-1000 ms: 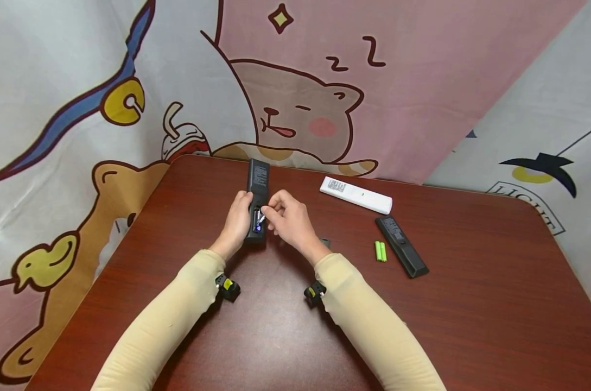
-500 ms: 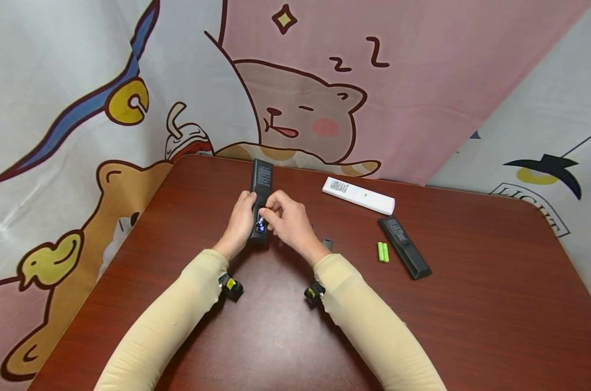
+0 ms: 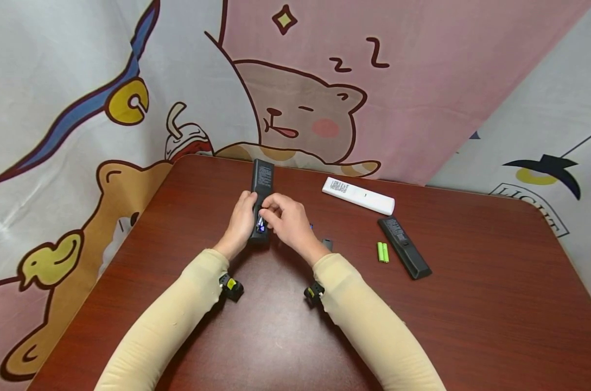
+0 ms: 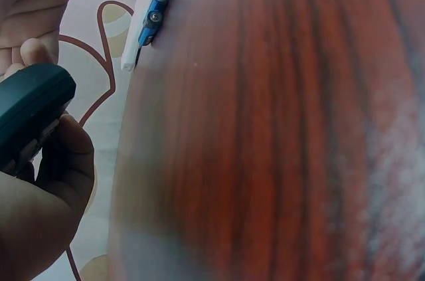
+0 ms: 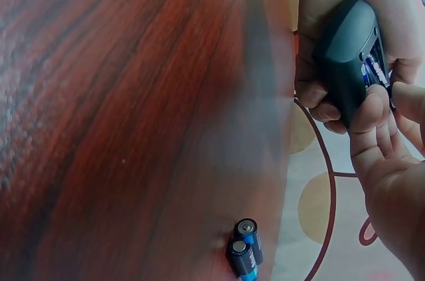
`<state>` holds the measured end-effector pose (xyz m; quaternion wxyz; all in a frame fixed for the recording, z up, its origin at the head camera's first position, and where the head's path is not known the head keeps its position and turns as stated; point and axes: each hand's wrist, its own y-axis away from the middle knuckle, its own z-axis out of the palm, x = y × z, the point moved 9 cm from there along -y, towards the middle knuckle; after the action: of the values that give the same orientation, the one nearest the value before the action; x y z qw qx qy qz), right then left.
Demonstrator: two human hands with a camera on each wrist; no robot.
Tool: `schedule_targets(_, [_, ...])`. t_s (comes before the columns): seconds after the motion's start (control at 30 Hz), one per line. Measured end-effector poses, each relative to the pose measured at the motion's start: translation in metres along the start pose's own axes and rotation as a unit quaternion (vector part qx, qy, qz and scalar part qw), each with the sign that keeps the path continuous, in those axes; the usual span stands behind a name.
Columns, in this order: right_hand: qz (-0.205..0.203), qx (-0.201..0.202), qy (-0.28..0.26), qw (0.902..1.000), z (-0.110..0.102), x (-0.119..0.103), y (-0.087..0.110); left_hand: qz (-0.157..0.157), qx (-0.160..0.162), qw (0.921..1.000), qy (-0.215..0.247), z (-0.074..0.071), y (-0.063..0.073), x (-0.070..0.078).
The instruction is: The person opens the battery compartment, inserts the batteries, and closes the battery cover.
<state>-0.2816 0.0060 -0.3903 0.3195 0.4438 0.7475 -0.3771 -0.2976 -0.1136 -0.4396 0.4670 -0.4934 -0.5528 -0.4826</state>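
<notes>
Back side up, a black remote control point(image 3: 263, 176) is gripped along its side by my left hand point(image 3: 239, 221). Its battery compartment lies open near the close end, showing blue-and-silver batteries point(image 5: 373, 70). My right hand point(image 3: 286, 218) has its thumb and fingertips at this compartment and pinches the end of a battery there; the fingers partly cover it. In the left wrist view the rounded end of the remote shows between both hands. Two loose blue-and-black batteries point(image 5: 244, 251) lie on the table past the right hand, mostly hidden in the head view.
On the wooden table point(image 3: 471, 315) to the right lie a white remote control point(image 3: 358, 196), a second black remote control point(image 3: 405, 248) and two green batteries point(image 3: 383, 252). A small grey piece point(image 3: 327, 244) shows partly behind the right wrist. A printed cloth hangs behind the table.
The silver battery at my right fingertips has tipped down into the compartment. My right fingers have shifted slightly; the left hand keeps its hold on the remote. The head view swung slightly left.
</notes>
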Motion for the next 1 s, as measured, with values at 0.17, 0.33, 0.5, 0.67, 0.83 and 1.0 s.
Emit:
schedule_targets(0.17, [-0.012,0.005,0.012,0.9998,-0.0007,-0.0007,0.0005,0.001,0.002,1.0000,0.003,0.0005,-0.0001,0.0000])
schedule_targets(0.33, [-0.025,0.010,0.016,0.9995,-0.0015,-0.0014,0.0017,-0.002,0.000,0.9999,0.010,0.0019,0.0003,0.0001])
schedule_targets(0.5, [-0.031,0.014,0.015,0.9993,-0.0025,-0.0025,0.0023,-0.007,-0.007,0.9994,0.034,0.0035,0.0005,0.0008])
schedule_targets(0.67, [-0.025,0.011,0.016,0.9995,-0.0029,-0.0022,0.0023,-0.013,-0.005,0.9993,0.035,0.0032,0.0001,0.0017])
schedule_targets(0.83, [-0.027,0.018,0.019,0.9993,-0.0047,-0.0033,0.0029,-0.012,-0.010,0.9993,0.033,0.0040,-0.0021,0.0033])
schedule_targets(1.0, [-0.038,0.032,0.023,0.9985,-0.0061,-0.0042,0.0052,-0.013,-0.012,0.9994,0.030,0.0057,-0.0025,0.0043])
